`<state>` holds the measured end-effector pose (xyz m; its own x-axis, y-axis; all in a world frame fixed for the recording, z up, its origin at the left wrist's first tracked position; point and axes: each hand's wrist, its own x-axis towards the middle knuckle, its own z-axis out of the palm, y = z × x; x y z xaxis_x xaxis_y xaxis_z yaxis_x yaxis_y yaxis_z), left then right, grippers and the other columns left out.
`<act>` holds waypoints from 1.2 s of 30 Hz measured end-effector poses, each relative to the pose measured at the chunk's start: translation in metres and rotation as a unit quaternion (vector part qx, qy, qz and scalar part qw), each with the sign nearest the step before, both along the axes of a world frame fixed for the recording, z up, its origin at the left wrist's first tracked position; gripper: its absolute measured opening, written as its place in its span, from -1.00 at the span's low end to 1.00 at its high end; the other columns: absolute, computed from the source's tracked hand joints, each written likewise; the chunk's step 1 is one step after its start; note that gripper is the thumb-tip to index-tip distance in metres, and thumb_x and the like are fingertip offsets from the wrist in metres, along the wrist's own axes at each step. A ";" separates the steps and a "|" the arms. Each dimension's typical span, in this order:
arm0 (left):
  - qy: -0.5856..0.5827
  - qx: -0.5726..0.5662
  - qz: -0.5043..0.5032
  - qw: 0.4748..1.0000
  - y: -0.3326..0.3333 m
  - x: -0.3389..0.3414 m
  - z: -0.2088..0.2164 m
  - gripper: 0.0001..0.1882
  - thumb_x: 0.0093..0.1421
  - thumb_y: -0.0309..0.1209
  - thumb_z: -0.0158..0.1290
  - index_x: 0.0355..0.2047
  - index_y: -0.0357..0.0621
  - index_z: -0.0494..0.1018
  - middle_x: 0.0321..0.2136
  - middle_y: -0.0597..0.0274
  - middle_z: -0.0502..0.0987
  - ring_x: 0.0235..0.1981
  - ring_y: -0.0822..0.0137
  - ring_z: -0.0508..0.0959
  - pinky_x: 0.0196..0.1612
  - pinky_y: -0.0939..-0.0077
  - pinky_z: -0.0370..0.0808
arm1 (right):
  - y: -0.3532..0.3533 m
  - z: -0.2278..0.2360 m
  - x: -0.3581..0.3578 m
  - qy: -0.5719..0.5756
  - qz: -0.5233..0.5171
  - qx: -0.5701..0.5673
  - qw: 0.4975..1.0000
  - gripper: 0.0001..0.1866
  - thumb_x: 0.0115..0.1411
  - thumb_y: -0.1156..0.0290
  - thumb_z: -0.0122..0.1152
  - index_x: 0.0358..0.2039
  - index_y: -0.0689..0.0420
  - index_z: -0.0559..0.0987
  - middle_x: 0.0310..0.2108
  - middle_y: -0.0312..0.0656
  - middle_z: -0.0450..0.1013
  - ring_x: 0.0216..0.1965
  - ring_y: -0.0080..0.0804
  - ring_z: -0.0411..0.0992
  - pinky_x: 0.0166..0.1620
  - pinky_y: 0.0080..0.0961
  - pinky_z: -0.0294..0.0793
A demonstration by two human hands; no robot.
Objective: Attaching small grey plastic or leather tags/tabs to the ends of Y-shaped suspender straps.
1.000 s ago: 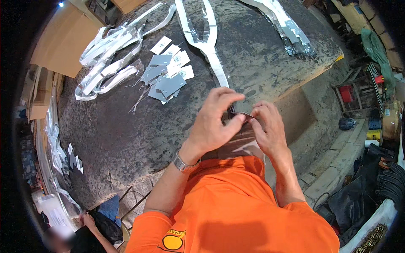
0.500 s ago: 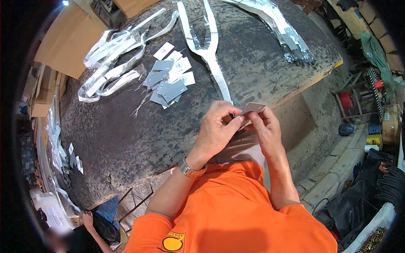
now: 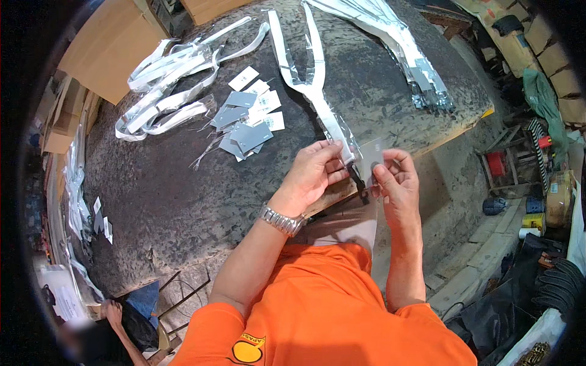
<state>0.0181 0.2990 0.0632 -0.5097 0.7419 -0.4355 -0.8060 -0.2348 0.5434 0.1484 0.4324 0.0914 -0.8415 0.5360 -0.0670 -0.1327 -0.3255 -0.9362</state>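
Note:
My left hand (image 3: 307,177) pinches the lower end of a white Y-shaped strap (image 3: 314,97) in clear plastic film, near the table's front edge. A black end piece (image 3: 357,177) hangs from the strap between my hands. Between thumb and fingers of my right hand (image 3: 397,178) is a grey hang tag (image 3: 370,157), held upright beside the strap end. Whether the tag is joined to the strap I cannot tell. Left of the strap lies a pile of grey tags (image 3: 251,135) and white-faced tags (image 3: 243,78), with thin strings at its left side.
Film-wrapped white straps (image 3: 165,119) lie looped on the dark table (image 3: 183,201) at left; a bundle of more (image 3: 390,36) lies far right. A few tags (image 3: 107,229) sit at the left edge. Another person's hand (image 3: 113,313) rests lower left. A red-seated stool (image 3: 495,163) stands right.
My hands have moved apart. The left now grips the strap's end, and the tag, previously tilted between both hands, is upright in the right hand alone. The view has shifted slightly.

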 end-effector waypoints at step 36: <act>0.038 0.002 -0.001 0.999 0.017 -0.015 0.010 -0.67 0.46 -0.32 -0.26 0.03 -0.35 0.26 -0.05 -0.16 0.52 -0.06 0.05 0.60 -0.10 0.30 0.64 | 0.016 -0.017 0.007 -0.152 0.035 0.109 0.982 -0.84 0.26 0.49 0.18 -0.17 0.26 0.58 -0.44 -0.39 0.48 -0.45 -0.72 0.37 -0.39 -0.74 0.34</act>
